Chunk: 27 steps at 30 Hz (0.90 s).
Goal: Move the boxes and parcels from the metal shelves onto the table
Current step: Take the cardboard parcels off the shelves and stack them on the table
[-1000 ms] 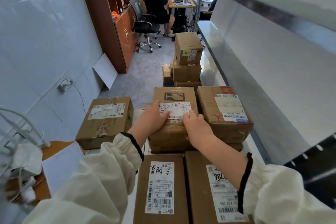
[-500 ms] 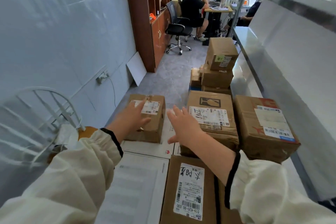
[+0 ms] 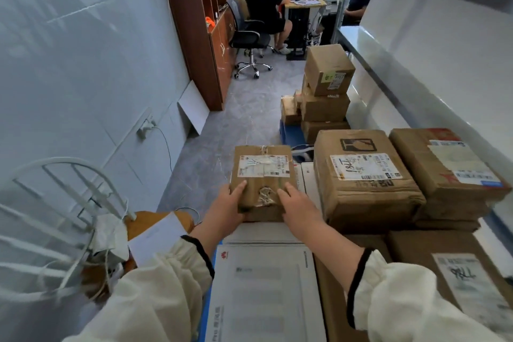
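Observation:
A small taped cardboard box (image 3: 262,175) with a white label lies on white flat parcels (image 3: 263,291) in front of me. My left hand (image 3: 227,208) grips its near left corner and my right hand (image 3: 297,207) holds its near right corner. To its right sits a larger brown box marked 187 (image 3: 361,178), and beside that another brown box with a red-edged label (image 3: 447,166). Two more brown boxes (image 3: 444,280) lie nearest me on the right. The metal shelf (image 3: 416,69) runs along the right side.
A stack of cardboard boxes (image 3: 326,91) stands on the floor ahead. A white wire chair (image 3: 63,203) with a cloth is at my left. Two people sit at a desk (image 3: 305,3) at the far end, beside a brown cabinet (image 3: 200,30).
Both hands left the box marked 187, moved left and closed on the small taped box. The view has turned left.

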### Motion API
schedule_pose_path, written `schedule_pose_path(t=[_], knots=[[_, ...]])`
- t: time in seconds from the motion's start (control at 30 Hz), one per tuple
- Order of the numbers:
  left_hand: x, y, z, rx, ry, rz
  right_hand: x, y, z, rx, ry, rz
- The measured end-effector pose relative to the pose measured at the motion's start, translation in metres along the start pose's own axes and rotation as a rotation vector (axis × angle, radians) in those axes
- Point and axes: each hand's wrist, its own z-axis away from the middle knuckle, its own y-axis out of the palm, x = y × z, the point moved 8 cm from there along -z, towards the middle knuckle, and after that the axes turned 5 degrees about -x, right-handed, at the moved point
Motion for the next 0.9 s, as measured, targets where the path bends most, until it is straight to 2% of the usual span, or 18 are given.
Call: schedule_pose_path(t=[0.2,0.47,0.57,0.67,0.73,0.8,0.9], knots=[[-0.020,0.011,-0.004,0.030,0.103,0.036,-0.016,-0.007,0.011,-0.043,0.130,0.049],[-0.025,0.006,0.000,0.015,0.133,0.009,-0.009,-0.010,0.018,-0.010,0.197,0.062],[-0.038,-0.005,0.002,-0.028,0.145,-0.131,0.000,-0.032,0.026,-0.066,0.178,0.072],[-0.084,-0.018,0.008,-0.060,0.258,-0.294,0.007,-0.069,0.049,-0.157,0.122,0.193],[-0.129,-0.023,0.017,-0.075,0.358,-0.314,-0.001,-0.096,0.074,-0.203,0.126,0.226],[-0.181,-0.022,0.034,-0.089,0.477,-0.299,-0.021,-0.125,0.109,-0.260,0.179,0.225],[-0.265,-0.008,0.077,-0.102,0.693,-0.280,-0.072,-0.162,0.188,-0.354,0.354,0.216]])
